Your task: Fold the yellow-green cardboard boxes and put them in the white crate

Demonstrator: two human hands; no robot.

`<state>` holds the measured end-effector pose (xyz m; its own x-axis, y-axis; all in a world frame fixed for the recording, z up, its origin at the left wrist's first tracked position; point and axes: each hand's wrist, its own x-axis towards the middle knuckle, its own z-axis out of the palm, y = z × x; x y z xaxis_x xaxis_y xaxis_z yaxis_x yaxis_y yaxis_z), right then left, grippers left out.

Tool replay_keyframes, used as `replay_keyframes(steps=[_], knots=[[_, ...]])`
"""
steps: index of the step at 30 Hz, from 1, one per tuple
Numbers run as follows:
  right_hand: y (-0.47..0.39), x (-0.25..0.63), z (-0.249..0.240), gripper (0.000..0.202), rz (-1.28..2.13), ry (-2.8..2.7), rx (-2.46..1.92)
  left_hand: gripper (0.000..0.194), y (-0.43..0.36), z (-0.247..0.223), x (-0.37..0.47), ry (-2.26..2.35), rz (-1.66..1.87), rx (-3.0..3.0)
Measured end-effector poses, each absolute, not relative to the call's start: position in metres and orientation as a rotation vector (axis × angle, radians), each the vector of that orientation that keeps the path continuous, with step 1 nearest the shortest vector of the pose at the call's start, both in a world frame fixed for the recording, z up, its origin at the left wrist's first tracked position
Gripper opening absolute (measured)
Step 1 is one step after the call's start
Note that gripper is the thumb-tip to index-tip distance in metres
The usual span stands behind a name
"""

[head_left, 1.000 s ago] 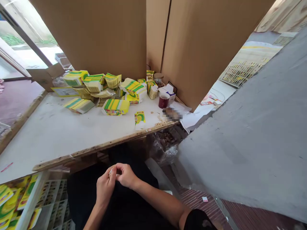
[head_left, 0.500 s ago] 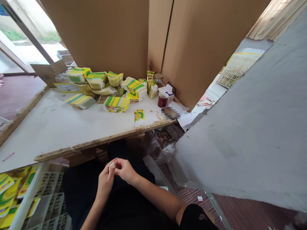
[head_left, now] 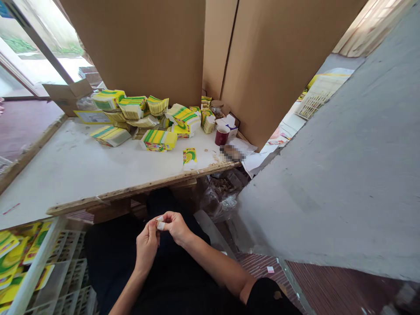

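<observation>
Above my lap, in front of the table edge, my two hands meet at the fingertips. My left hand (head_left: pixel 146 247) is closed, its thumb and fingers pinched together. My right hand (head_left: pixel 177 228) pinches against it from the other side. White bands that look like tape wrap the tips of the right thumb and a right finger. Whether something small sits between the fingertips cannot be made out. Nearest on the table beyond them lies a single yellow-green packet (head_left: pixel 189 156), with a white piece at its lower end.
Bundles of yellow-green packets (head_left: pixel 159 141) are piled along the back of the white table (head_left: pixel 82 175). A dark red mug (head_left: pixel 222 135) stands at its right. Lower left, a white plastic crate (head_left: pixel 62 262) holds more packets. A grey wall (head_left: pixel 328 188) slants along the right; tall cardboard (head_left: pixel 141 48) rises behind.
My fingertips have shifted against each other, and the right thumb and finger now show more of their white bands. The hands stay together above my lap. The view has moved slightly.
</observation>
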<state>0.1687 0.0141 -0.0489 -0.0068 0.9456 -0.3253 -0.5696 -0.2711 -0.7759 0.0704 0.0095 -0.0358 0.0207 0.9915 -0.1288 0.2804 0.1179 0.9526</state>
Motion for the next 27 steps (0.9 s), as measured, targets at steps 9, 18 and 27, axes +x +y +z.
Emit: replay_keyframes(steps=[9, 18, 27], knots=[[0.004, 0.156, -0.051, 0.023, 1.283, -0.682, -1.258, 0.057, 0.008, -0.044, 0.067, 1.495, 0.999, 1.461], [-0.006, 0.166, -0.065, 0.017, 0.566, -1.630, -1.373, 0.020, 0.010, -0.066, 0.061, 1.280, 0.983, 0.759], [-0.013, 0.159, -0.074, 0.013, 0.380, -2.111, -1.361, 0.020, 0.014, -0.062, 0.060, 1.239, 0.925, 0.324]])
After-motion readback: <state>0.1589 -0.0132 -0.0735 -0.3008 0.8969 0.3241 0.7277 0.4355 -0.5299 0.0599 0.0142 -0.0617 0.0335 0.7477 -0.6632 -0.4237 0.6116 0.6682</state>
